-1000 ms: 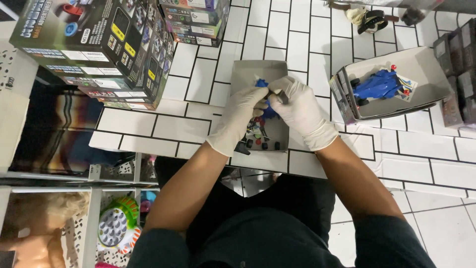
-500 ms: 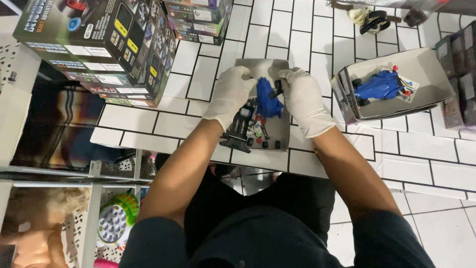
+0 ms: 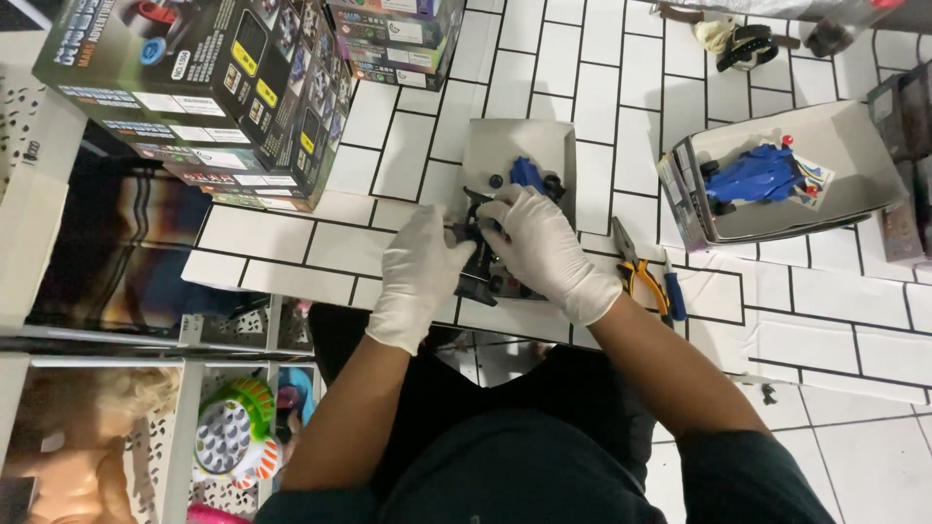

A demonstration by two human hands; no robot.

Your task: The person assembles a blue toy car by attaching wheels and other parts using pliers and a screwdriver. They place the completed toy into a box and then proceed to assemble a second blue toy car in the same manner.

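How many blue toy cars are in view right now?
2: one blue toy car in the open grey box by the gloved hands, another in the open box to the right. The sealed boxes may hide more.

Both gloved hands close on a black toy chassis (image 3: 482, 260) over an open grey box (image 3: 519, 146) on the white tiled floor (image 3: 825, 320). Left hand (image 3: 419, 272) grips its near-left edge; right hand (image 3: 539, 247) covers its top. A blue toy car body (image 3: 529, 175) lies just beyond the grip. Pliers (image 3: 636, 277) and a blue-handled screwdriver (image 3: 674, 291) lie right of it.
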